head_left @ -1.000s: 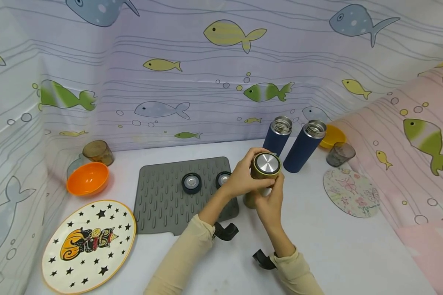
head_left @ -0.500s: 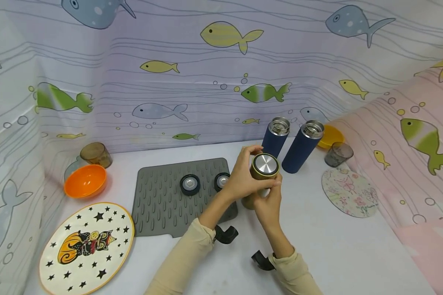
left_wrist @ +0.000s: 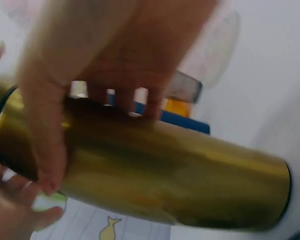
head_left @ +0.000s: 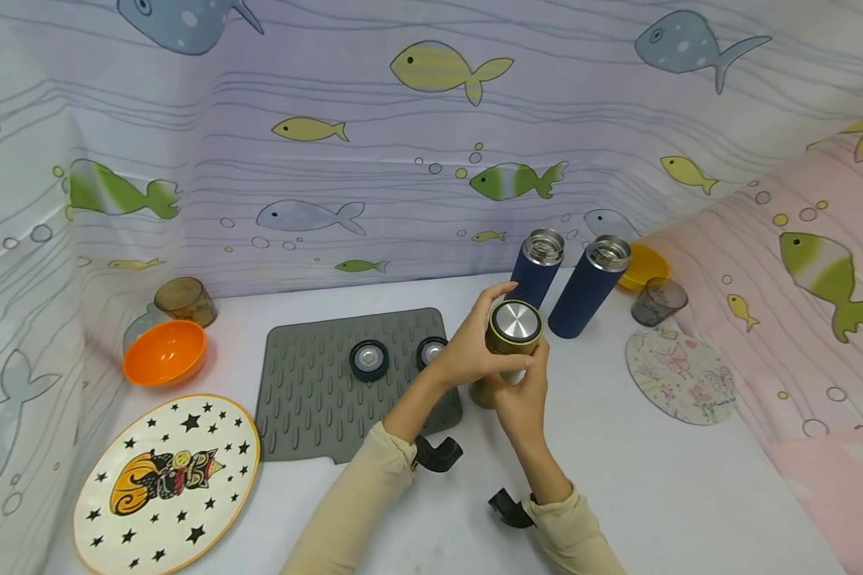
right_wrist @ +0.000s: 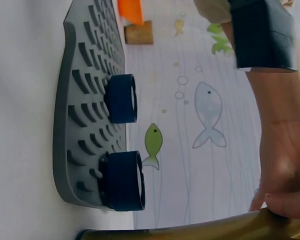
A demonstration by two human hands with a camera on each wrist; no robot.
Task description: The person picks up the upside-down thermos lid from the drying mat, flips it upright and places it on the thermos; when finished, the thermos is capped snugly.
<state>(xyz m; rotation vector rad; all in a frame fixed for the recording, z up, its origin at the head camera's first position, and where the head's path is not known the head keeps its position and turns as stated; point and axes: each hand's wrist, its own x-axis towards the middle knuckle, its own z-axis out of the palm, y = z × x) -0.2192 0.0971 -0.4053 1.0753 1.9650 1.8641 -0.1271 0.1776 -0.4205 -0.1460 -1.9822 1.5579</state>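
Note:
A gold thermos flask [head_left: 503, 343] stands upright, its silver-topped lid [head_left: 517, 320] facing up. My left hand [head_left: 469, 345] curves round its upper end, thumb in front and index finger behind the lid. Lower down, my right hand [head_left: 522, 398] grips the body. In the left wrist view the right hand [left_wrist: 115, 55] wraps the gold flask [left_wrist: 180, 170], while part of the left hand [left_wrist: 12, 210] is by the lid end. The right wrist view has only the flask's edge [right_wrist: 200, 232] and the left hand [right_wrist: 290, 165].
Two uncapped navy flasks [head_left: 579, 291] stand behind the hands. Their likely caps [head_left: 369, 361] sit on a ridged grey mat [head_left: 309, 399]. At left are an orange bowl [head_left: 165, 355], a brown cup [head_left: 186, 299] and a star-patterned plate [head_left: 216, 523]; at right, a grey cup [head_left: 659, 301] and floral mat [head_left: 679, 375].
Both hands stay on the gold flask. The left index finger reaches slightly farther out behind the lid. The head view has shifted a little.

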